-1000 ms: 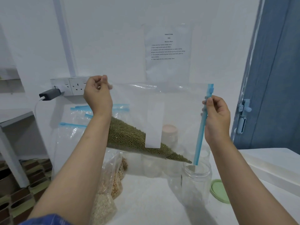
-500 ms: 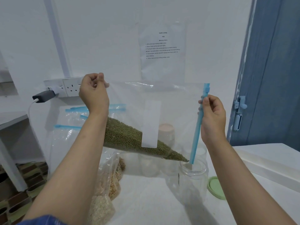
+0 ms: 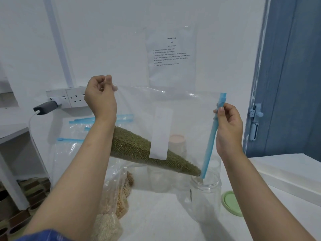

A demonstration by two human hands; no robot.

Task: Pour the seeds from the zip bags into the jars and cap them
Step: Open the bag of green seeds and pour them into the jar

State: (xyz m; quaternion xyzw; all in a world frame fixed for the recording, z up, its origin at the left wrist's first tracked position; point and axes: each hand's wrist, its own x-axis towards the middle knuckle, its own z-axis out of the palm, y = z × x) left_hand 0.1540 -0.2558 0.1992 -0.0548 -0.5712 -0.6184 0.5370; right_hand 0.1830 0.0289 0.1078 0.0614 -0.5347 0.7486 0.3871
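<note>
Now tipped a little steeper than a moment ago — zip bag [image 3: 173,119] pinched by left hand [image 3: 100,96] and right hand [image 3: 228,126], green seeds [image 3: 147,153] nearing the open jar [image 3: 205,193]

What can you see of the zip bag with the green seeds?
The zip bag is large, clear plastic, with a blue zip strip and a white label. It is held tilted; green seeds gather toward the low corner over the open jar. The left hand pinches its top corner; the right hand grips the strip.

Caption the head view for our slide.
Both hands tilt a zip bag of green seeds toward an open jar.
</note>
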